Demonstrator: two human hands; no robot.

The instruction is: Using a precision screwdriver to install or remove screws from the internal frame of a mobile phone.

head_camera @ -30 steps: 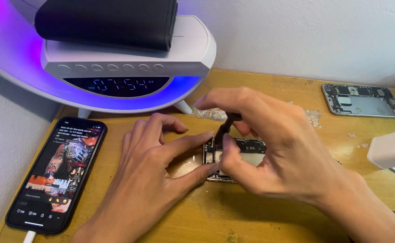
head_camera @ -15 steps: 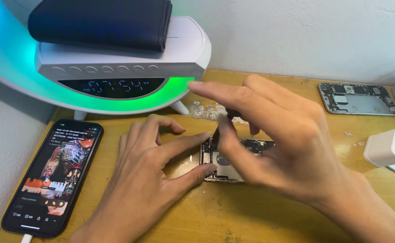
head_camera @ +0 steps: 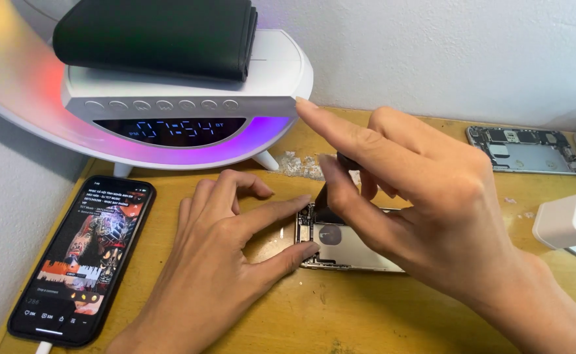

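Note:
An opened phone body lies on the wooden desk, its inner parts showing. My left hand rests flat beside it, thumb and forefinger pressing on its left end. My right hand hovers over it, pinching a small black part between thumb and middle finger and lifting it off the body, with the forefinger stretched out to the left. Most of the body's right half is hidden under my right hand.
A black phone with a lit screen and a cable lies at the left. Behind stands a white glowing clock lamp with a black pouch on top. Another opened phone frame lies far right, a white box near the edge.
My right hand has risen and opened its forefinger outward, pulling the black part up from the phone body. The lamp's glow changed colour. My left hand stayed in place.

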